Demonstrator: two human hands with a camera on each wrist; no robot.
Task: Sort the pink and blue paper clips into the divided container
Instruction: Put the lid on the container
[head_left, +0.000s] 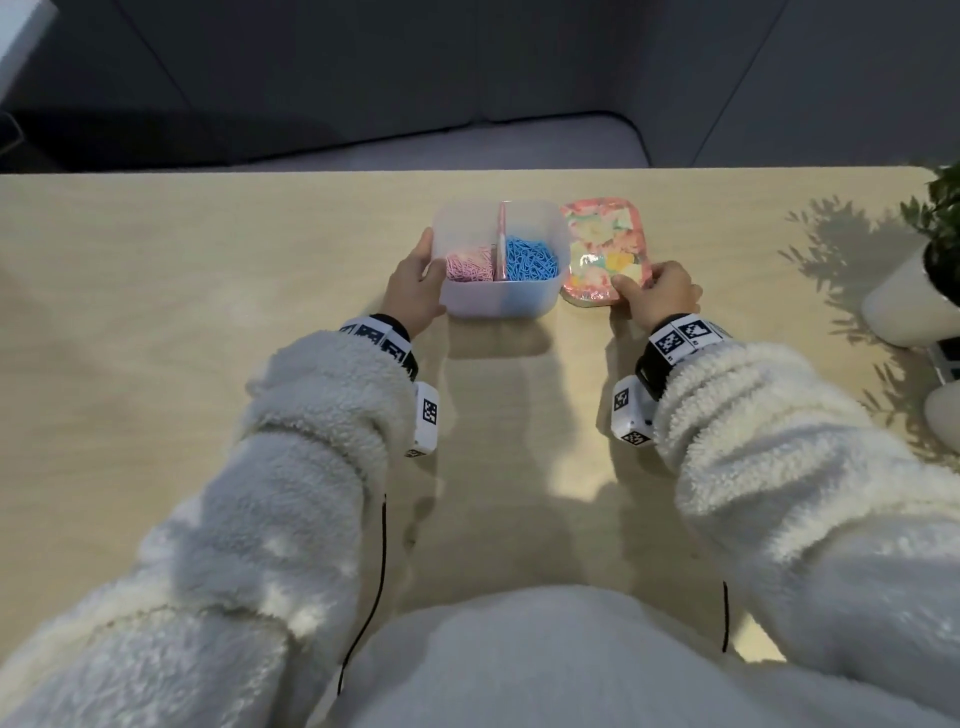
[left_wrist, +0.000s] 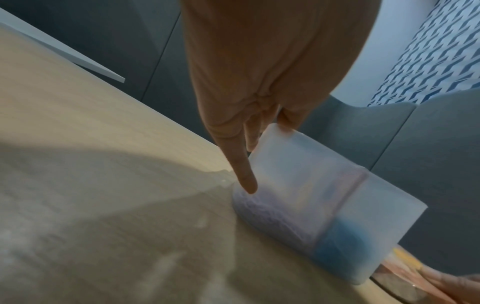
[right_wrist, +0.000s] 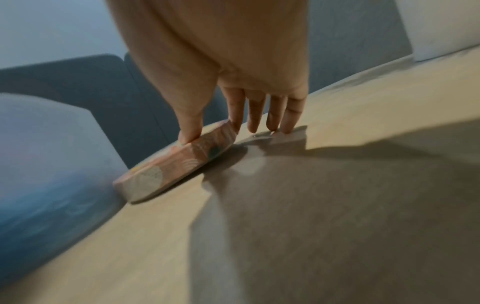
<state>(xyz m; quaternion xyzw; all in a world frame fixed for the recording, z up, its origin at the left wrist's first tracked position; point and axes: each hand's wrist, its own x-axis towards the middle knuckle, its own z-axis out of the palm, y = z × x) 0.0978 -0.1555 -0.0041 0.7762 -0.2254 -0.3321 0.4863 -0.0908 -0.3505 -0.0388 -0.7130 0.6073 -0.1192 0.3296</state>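
A translucent divided container (head_left: 498, 304) stands on the table at centre. Pink paper clips (head_left: 470, 266) fill its left compartment and blue paper clips (head_left: 530, 260) its right one, with a pink divider (head_left: 502, 244) between them. My left hand (head_left: 415, 283) grips the container's left wall; in the left wrist view its fingers (left_wrist: 244, 176) lie against the container (left_wrist: 298, 185). Right beside the container lies a flat flowered tray (head_left: 605, 244). My right hand (head_left: 660, 291) pinches its near right corner, thumb on top of the tray (right_wrist: 182, 164), the tray's near edge slightly raised.
A potted plant in a white pot (head_left: 914, 296) stands at the table's right edge, with another white object (head_left: 943, 415) nearer me. The wooden table (head_left: 208, 312) ends at a far edge, beyond which is a grey seat (head_left: 467, 145).
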